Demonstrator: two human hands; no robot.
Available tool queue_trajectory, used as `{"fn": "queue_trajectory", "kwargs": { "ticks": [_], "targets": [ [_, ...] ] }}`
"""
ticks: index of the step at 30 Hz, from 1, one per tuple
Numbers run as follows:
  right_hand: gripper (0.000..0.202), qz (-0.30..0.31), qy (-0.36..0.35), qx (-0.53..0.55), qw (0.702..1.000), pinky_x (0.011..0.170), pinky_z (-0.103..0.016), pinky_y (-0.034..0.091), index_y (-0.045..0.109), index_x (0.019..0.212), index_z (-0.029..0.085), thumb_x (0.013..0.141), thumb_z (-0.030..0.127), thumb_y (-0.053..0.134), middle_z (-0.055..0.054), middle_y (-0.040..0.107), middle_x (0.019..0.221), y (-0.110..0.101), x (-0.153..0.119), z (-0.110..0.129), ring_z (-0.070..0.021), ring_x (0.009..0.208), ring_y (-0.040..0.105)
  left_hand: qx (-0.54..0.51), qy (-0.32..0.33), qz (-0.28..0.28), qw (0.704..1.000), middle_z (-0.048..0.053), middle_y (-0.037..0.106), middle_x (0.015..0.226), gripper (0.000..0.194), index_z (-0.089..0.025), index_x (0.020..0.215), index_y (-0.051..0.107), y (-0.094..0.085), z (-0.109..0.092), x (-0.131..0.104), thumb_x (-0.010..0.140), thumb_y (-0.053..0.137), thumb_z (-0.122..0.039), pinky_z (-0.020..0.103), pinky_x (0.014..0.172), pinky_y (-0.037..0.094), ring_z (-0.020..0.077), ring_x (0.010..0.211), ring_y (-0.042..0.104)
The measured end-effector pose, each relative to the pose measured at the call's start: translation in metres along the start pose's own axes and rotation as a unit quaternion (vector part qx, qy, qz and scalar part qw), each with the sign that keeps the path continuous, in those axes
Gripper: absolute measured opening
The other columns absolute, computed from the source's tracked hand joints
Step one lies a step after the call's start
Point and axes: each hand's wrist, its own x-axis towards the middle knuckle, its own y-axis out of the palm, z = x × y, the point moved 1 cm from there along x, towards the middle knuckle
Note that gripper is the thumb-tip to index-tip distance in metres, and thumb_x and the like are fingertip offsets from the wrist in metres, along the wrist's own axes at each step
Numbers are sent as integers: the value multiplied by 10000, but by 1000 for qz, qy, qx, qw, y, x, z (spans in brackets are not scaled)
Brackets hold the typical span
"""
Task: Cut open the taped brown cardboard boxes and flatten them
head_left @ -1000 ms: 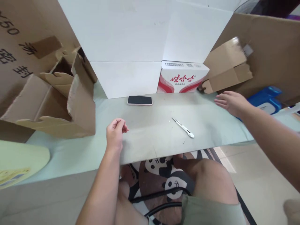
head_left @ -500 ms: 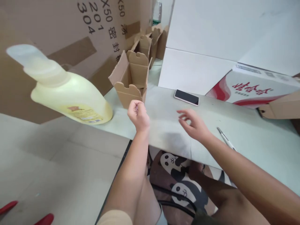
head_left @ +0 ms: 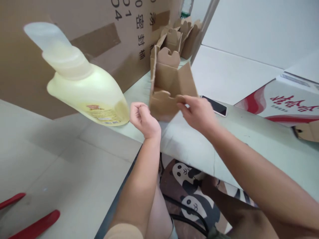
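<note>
An open-topped brown cardboard box (head_left: 163, 106) stands on the pale table with its flaps up. My right hand (head_left: 196, 111) pinches the box's front right edge between thumb and fingers. Just left of the box's front, my left hand (head_left: 144, 119) is curled into a fist. Whatever that fist may hold is hidden inside the fingers. To its left a big pale-yellow bottle (head_left: 92, 89) with a whitish cap stands close by. Beyond the right hand lies a dark-screened phone (head_left: 215, 105), partly covered by the hand.
Behind the box, more open cardboard boxes (head_left: 173, 38) stand in a row beside a large printed carton (head_left: 99, 39). A clear bottle (head_left: 186, 8) is at the back. On the right are a red-and-white box (head_left: 281, 103) and a brown cardboard piece (head_left: 309, 131).
My right hand has moved from above the table to the box and taken hold of its edge. The box has turned. My left fist stays near it, and the view has shifted left.
</note>
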Motion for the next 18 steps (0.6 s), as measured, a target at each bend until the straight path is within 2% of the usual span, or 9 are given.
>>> {"fn": "queue_trajectory", "kwargs": {
  "ticks": [3, 5, 7, 9, 11, 12, 15, 16, 18],
  "targets": [
    [163, -25, -145, 85, 986, 654, -315, 497, 657, 902, 223, 952, 238, 503, -52, 725, 812, -27, -65, -35, -198, 718, 685, 18, -22, 1, 1000, -20, 452, 670, 177, -216, 701, 467, -3, 4, 7, 860, 492, -290, 254, 667, 412, 124, 675, 509],
    [129, 0, -196, 94, 976, 682, -310, 517, 642, 967, 234, 939, 191, 524, -55, 735, 879, -48, -115, -57, -195, 770, 704, -2, -68, 110, 992, 12, 595, 827, 172, -216, 823, 560, 1, 8, 4, 890, 502, -364, 276, 783, 459, 150, 847, 602],
    [100, -6, -177, 78, 981, 681, -327, 526, 625, 982, 239, 938, 218, 538, -59, 716, 872, -64, -160, -77, -210, 780, 701, -52, -108, 281, 952, 45, 676, 1004, 260, -216, 937, 615, 10, 8, -9, 917, 487, -441, 323, 905, 473, 188, 1008, 634],
    [85, -21, -116, 58, 991, 669, -341, 526, 616, 967, 247, 947, 240, 534, -48, 694, 854, -71, -195, -93, -208, 750, 682, -101, -127, 442, 882, 67, 705, 1056, 349, -208, 959, 644, 21, 0, -31, 945, 447, -495, 378, 987, 464, 220, 1063, 645],
    [79, -105, -24, 46, 993, 746, -377, 543, 605, 1002, 259, 923, 268, 602, -65, 675, 962, -67, -218, -104, -248, 908, 686, -114, -128, 542, 823, 74, 721, 1014, 370, -204, 928, 661, 31, -9, -57, 952, 461, -514, 404, 1004, 466, 235, 1054, 657],
    [236, -181, 28, 33, 983, 850, -427, 542, 596, 1090, 264, 874, 295, 685, -99, 644, 1120, -62, -226, -107, -296, 1090, 650, -104, -125, 572, 804, 72, 724, 987, 360, -205, 906, 664, 35, -13, -70, 949, 484, -514, 406, 999, 472, 237, 1047, 660],
    [786, -320, 133, 35, 937, 1176, -575, 318, 387, 1430, 316, 769, 322, 813, -137, 326, 1571, -42, -236, -113, -365, 1500, 288, -26, -100, 584, 805, 67, 717, 1007, 303, -216, 965, 657, 44, -14, -100, 914, 579, -504, 394, 965, 497, 236, 1031, 656],
    [881, -335, 138, 69, 930, 1182, -584, 313, 294, 1487, 349, 774, 319, 810, -121, 291, 1601, -37, -237, -113, -347, 1507, 284, 4, -80, 568, 819, 73, 706, 1069, 310, -224, 1041, 647, 46, -11, -107, 902, 604, -498, 395, 967, 500, 237, 1048, 648],
    [910, -318, 89, 161, 930, 1099, -579, 431, 156, 1538, 391, 842, 291, 734, -94, 492, 1477, -31, -238, -111, -299, 1370, 507, 41, -21, 534, 844, 92, 648, 1229, 400, -257, 1223, 592, 49, -3, -114, 891, 632, -476, 414, 1012, 486, 243, 1136, 611]
  ]
}}
